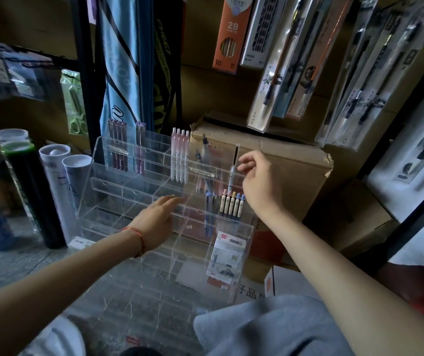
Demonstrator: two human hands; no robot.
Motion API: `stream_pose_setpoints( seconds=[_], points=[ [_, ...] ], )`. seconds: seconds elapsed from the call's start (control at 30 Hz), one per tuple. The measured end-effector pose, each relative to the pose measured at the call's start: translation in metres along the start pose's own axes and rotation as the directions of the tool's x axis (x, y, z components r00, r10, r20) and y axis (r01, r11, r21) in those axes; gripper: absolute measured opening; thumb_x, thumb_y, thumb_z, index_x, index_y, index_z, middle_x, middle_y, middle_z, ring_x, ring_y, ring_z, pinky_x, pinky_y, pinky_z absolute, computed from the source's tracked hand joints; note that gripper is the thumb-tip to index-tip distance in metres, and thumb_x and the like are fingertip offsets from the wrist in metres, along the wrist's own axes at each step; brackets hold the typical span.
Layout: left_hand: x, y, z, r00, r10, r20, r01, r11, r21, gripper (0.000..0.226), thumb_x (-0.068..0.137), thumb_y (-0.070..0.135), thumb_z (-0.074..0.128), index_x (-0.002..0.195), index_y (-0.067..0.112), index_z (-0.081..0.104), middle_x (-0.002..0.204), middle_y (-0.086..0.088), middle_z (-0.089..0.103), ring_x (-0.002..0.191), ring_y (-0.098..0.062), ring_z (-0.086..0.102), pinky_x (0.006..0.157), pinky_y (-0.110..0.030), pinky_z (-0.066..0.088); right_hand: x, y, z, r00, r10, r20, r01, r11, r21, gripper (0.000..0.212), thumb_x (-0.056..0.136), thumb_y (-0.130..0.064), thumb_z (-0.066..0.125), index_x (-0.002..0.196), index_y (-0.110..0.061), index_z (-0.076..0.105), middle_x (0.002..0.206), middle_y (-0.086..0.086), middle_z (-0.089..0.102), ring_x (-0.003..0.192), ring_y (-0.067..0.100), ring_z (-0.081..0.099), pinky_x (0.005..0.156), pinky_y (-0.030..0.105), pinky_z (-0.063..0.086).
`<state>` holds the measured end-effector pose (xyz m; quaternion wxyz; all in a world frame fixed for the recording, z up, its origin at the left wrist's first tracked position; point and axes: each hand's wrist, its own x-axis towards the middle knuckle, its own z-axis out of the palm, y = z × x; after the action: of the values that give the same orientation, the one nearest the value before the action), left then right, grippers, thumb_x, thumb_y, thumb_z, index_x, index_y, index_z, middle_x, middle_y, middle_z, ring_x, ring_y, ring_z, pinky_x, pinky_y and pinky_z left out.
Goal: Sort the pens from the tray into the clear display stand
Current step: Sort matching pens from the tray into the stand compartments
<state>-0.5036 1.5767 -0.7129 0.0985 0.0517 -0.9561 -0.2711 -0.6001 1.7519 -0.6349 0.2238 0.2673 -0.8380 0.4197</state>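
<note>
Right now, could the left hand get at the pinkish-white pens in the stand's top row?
Probably yes. The left hand rests on the clear display stand, a tier below the pinkish-white pens. Their tops stand clear above the rail, and nothing lies between; the right hand is farther right.

You work in dim, bluish light, and the upper left of the frame sinks almost to black. The brightest patch lies along the right edge, where pale glare washes the hanging packages (359,80). Thin highlights trace the edges of the clear display stand (118,181). Your left hand (154,217) is blurred at its fingertips, and straight lines bow toward the corners.
</note>
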Motion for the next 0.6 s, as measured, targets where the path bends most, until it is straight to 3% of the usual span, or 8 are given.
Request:
stream_pose_setpoints(
  seconds=[0.07,0.1,0.17,0.23,0.33,0.4,0.5,0.6],
  points=[
    [-0.017,-0.032,-0.004,0.99,-0.137,0.022,0.136,0.991,0.007,0.053,0.093,0.0,0.037,0.142,0.019,0.034,0.147,-0.007,0.033,0.131,-0.023,0.039,0.108,-0.031,0.034,-0.013,-0.025,0.022,0.96,-0.156,0.234,0.16,0.987,0.002,0.029,0.085,0.014,0.041,0.098,-0.002,0.06,0.089,0.006,0.062,0.084,0.02,0.06,0.075,0.033,0.053],
    [-0.028,-0.049,-0.005,0.975,-0.221,0.036,0.22,0.975,0.019,0.052,0.093,0.001,0.038,0.141,0.019,0.034,0.146,-0.009,0.034,0.13,-0.025,0.04,0.106,-0.031,0.033,-0.023,-0.037,0.036,0.898,-0.213,0.386,0.227,0.974,0.008,0.028,0.086,0.012,0.041,0.1,-0.002,0.06,0.093,0.009,0.063,0.088,0.021,0.06,0.078,0.034,0.052],
    [-0.051,-0.082,-0.005,0.921,-0.384,0.066,0.382,0.923,0.04,0.051,0.092,0.002,0.041,0.141,0.015,0.035,0.145,-0.013,0.035,0.13,-0.028,0.04,0.104,-0.028,0.031,-0.043,-0.056,0.069,0.72,-0.267,0.641,0.343,0.939,0.005,0.029,0.085,0.008,0.041,0.103,-0.005,0.059,0.101,0.011,0.063,0.093,0.024,0.056,0.077,0.033,0.045],
    [-0.086,-0.112,-0.006,0.841,-0.531,0.106,0.528,0.847,0.059,0.05,0.092,0.004,0.042,0.141,0.012,0.035,0.144,-0.016,0.037,0.13,-0.029,0.04,0.102,-0.026,0.031,-0.069,-0.07,0.108,0.549,-0.243,0.8,0.375,0.927,0.025,0.029,0.083,0.004,0.042,0.106,-0.007,0.057,0.103,0.012,0.062,0.094,0.028,0.057,0.077,0.035,0.047],
    [-0.152,-0.149,-0.007,0.715,-0.683,0.152,0.672,0.731,0.12,0.047,0.094,0.01,0.044,0.14,0.012,0.037,0.142,-0.016,0.041,0.128,-0.028,0.043,0.098,-0.024,0.033,-0.114,-0.073,0.175,0.373,-0.099,0.923,0.243,0.97,0.006,0.03,0.085,0.002,0.039,0.106,-0.008,0.057,0.105,0.015,0.061,0.093,0.031,0.058,0.08,0.036,0.049],
    [-0.196,-0.17,-0.006,0.666,-0.728,0.166,0.716,0.685,0.134,0.043,0.093,0.01,0.046,0.136,0.01,0.043,0.139,-0.013,0.047,0.125,-0.025,0.048,0.094,-0.022,0.034,-0.149,-0.069,0.216,0.315,-0.015,0.949,0.049,0.999,-0.001,0.027,0.083,0.004,0.039,0.09,-0.012,0.059,0.098,0.017,0.062,0.087,0.03,0.059,0.074,0.035,0.05],
    [-0.246,-0.202,-0.001,0.559,-0.808,0.188,0.791,0.587,0.172,0.044,0.093,0.007,0.043,0.136,0.012,0.043,0.14,-0.007,0.046,0.126,-0.022,0.047,0.096,-0.02,0.031,-0.198,-0.057,0.264,0.259,0.165,0.952,-0.295,0.952,-0.084,0.032,0.084,0.008,0.037,0.07,-0.018,0.05,0.073,0.011,0.059,0.057,0.021,0.053,0.048,0.025,0.042],
    [-0.271,-0.233,0.015,0.438,-0.878,0.194,0.874,0.466,0.138,0.04,0.092,0.007,0.042,0.131,0.013,0.051,0.135,-0.012,0.052,0.123,-0.026,0.049,0.096,-0.024,0.036,-0.235,-0.034,0.296,0.17,0.313,0.934,-0.4,0.888,-0.225,0.029,0.087,0.006,0.037,0.073,-0.014,0.052,0.063,0.005,0.056,0.048,0.017,0.049,0.043,0.022,0.037]
  ],
)
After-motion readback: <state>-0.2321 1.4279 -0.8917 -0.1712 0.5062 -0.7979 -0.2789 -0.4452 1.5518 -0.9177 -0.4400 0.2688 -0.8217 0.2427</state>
